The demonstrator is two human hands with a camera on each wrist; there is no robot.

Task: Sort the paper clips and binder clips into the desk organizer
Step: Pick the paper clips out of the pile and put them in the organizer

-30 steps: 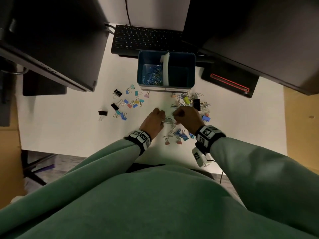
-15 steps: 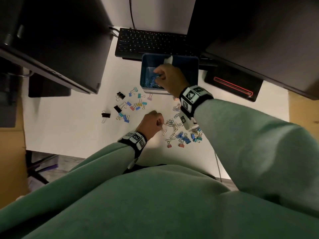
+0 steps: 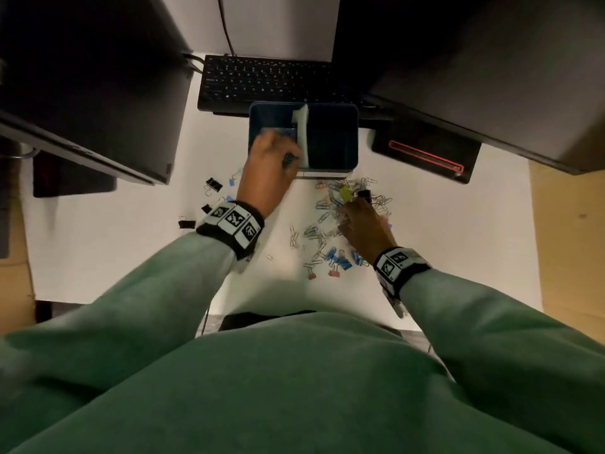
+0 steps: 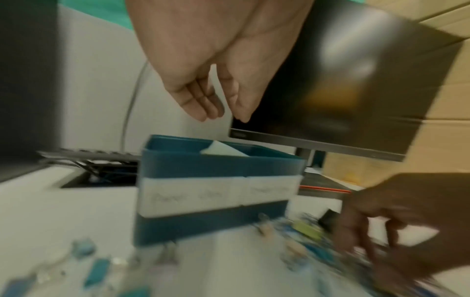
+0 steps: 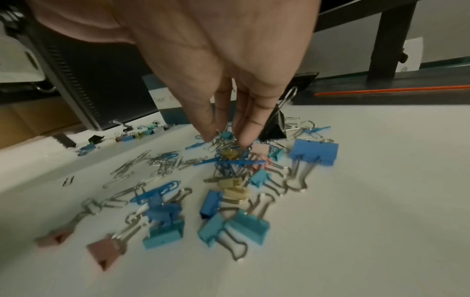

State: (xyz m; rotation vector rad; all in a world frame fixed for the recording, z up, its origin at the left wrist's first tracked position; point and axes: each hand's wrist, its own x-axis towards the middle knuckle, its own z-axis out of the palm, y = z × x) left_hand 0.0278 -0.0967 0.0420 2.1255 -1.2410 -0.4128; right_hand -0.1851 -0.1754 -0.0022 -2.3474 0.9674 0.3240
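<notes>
The blue desk organizer stands at the back of the white desk, split by a white divider. My left hand hovers over its left compartment; in the left wrist view the left hand has relaxed fingers with nothing seen in them, above the organizer. My right hand is down on the mixed pile of clips. In the right wrist view the right hand pinches silver paper clips beside a black binder clip.
A second group of binder clips lies left of the organizer. A keyboard sits behind it, a black device with a red line to its right. Monitors overhang on the left and on the right.
The hands have swapped places: my right hand came back from the organizer's left compartment to the pile, and my left hand went from the pile up over that compartment.
</notes>
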